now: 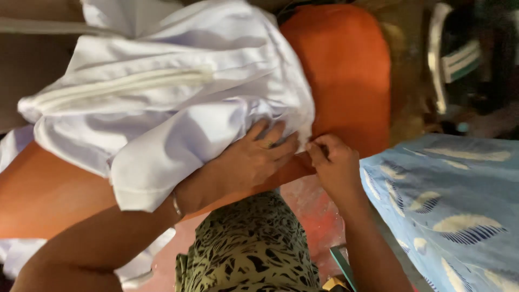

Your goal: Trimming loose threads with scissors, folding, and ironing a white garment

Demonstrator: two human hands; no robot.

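Orange padded board underneath: left hand flat, open on white cotton garment; right hand pinches its hem, which might slip loose.

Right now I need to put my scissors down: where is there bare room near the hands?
Bare orange surface lies beyond the right hand, beside the heaped white cloth. The blue feather-print fabric at right is open too. Crowded under the left hand.
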